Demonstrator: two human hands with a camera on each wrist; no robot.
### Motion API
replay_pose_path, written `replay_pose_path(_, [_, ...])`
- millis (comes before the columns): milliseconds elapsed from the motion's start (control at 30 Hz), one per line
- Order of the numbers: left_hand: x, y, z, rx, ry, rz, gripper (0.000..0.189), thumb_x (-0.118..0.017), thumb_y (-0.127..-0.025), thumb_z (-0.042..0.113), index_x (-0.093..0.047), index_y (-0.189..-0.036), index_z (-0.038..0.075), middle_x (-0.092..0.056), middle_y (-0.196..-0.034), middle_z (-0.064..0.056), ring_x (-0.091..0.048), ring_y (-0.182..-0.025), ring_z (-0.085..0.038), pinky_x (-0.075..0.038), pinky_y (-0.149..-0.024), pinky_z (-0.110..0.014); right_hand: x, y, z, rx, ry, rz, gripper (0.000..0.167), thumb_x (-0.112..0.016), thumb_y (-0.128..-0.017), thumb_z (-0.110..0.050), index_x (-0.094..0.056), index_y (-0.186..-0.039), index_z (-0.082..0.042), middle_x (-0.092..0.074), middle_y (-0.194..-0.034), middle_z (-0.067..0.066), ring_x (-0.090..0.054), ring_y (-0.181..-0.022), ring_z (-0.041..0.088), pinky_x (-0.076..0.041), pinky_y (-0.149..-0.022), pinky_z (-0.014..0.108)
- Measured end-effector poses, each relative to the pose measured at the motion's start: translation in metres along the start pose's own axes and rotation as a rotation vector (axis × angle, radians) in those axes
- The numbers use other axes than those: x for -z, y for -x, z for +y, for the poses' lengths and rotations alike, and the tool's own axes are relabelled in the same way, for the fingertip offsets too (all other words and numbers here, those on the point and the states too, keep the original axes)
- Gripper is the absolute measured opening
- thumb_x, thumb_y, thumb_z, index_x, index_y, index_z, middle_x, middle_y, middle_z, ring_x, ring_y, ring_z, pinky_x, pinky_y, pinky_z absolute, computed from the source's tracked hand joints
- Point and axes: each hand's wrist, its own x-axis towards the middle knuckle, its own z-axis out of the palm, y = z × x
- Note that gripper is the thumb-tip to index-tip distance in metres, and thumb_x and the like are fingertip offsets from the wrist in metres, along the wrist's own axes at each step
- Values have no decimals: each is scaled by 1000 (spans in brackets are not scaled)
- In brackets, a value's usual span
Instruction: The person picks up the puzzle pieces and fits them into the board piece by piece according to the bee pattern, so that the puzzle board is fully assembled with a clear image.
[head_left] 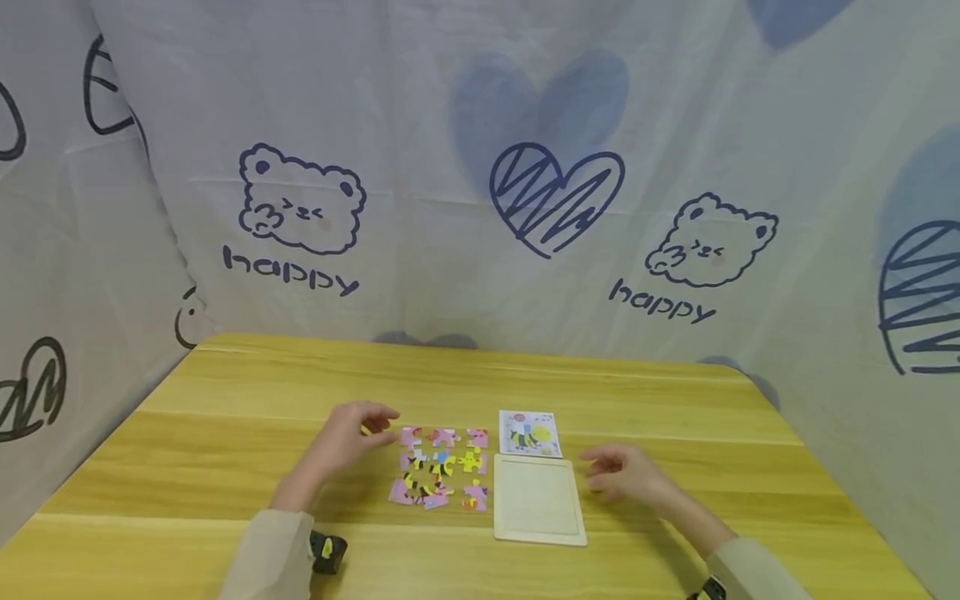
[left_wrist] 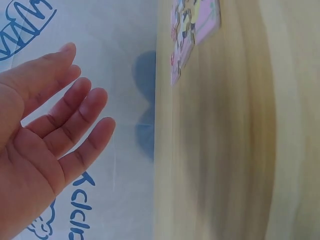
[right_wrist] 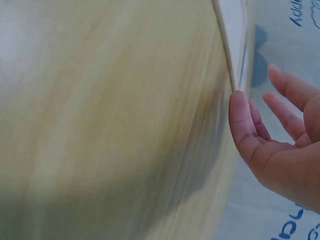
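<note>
Loose jigsaw puzzle pieces (head_left: 472,460), pink with yellow-and-black bee parts, lie spread in rough rows on the table. My left hand (head_left: 358,432) hovers just left of them, its fingers loosely bent and holding nothing. In the left wrist view that hand (left_wrist: 65,130) is seen palm-on, fingers apart. A shallow wooden puzzle tray (head_left: 538,500) lies right of the pieces, nothing in its recess. Behind it lies a card (head_left: 529,434) printed with a bee picture. Right of the tray, my right hand (head_left: 624,472) holds nothing, its fingers loosely curved near the tray's edge.
The wood-grain table (head_left: 300,375) reaches back to a pale hanging cloth (head_left: 427,283) printed with bears, hearts and "happy". More cloth hangs at both sides. A dark device (head_left: 327,552) is strapped on the left wrist, another (head_left: 708,589) on the right.
</note>
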Motion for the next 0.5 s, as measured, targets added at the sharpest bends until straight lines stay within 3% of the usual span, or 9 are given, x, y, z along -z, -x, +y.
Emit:
replay_pose_path(267, [-3,-5,-6,16,31,17,21,-66,-78,2,-64,-98,-4,-60,-79,-4,-54,-72,-15,-46,-64,-27,-9,-14,0,-83,-91,-50,46,-65,-74,7,-46,-114,18,-51,-79,7,-54,-62,11,-51,-60,31])
replay_pose_path(500, [-3,-9,-9,62,53,23,24,-67,-77,3,-65,-100,-3,-61,-83,-7,-53,-73,-16,-45,-64,-29,-10,-20,2,-107,-52,-45,45,-69,-71,6,-52,-111,16,-51,-73,5,-52,-59,10,-51,-57,30])
